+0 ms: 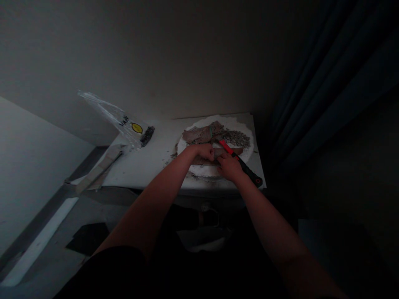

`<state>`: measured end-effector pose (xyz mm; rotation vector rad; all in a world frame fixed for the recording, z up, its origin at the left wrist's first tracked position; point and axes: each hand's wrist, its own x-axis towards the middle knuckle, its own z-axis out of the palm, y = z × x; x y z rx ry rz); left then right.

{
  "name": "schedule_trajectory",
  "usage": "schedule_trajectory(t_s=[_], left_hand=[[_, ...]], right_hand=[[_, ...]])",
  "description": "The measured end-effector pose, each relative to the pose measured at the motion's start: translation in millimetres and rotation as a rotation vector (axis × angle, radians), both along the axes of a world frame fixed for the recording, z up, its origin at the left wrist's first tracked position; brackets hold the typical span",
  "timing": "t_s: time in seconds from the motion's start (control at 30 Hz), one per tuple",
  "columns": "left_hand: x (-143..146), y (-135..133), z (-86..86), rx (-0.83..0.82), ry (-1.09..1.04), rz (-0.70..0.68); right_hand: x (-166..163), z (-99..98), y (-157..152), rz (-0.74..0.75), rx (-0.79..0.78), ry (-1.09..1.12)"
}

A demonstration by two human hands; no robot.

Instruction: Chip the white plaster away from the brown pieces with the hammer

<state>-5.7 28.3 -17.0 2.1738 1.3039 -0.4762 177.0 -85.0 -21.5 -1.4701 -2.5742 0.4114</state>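
Note:
A flat brown strip (237, 150) with a rough surface lies on a white round sheet (230, 122). My left hand (205, 152) is closed in a fist at the strip's left part, which it mostly hides. At the middle of the strip is my right hand (229, 166), its bent fingers pressed onto it close to the left hand. A red and black utility knife (248, 170) lies slantwise along the right hand's far side. Beyond the hands are a larger crumpled brown piece (199, 135) with a small green mark and a heap of grey-brown crumbs (238, 138).
The white table (146, 160) stands against a wall, with crumbs scattered around the sheet. A clear plastic bag (124, 124) with a yellow label and dark contents stands at the left. A dark curtain (299, 112) hangs at the right. The light is dim.

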Motion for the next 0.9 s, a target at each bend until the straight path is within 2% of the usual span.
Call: schedule_trajectory(t_s=[0.23,0.53,0.9], left_hand=[[-0.3,1.5,-3.4,0.021,0.014,-0.003],[4.1,-2.8,11.4,-0.070,-0.001,-0.009],[11.1,-0.4,21.9,-0.149,0.064,0.006]], right_hand=[[0.6,0.9,-1.4,-0.003,0.005,0.008],[2.6,4.4,-4.4,0.000,0.005,0.029],[1.9,5.9,-4.1,-0.004,-0.014,0.008]])
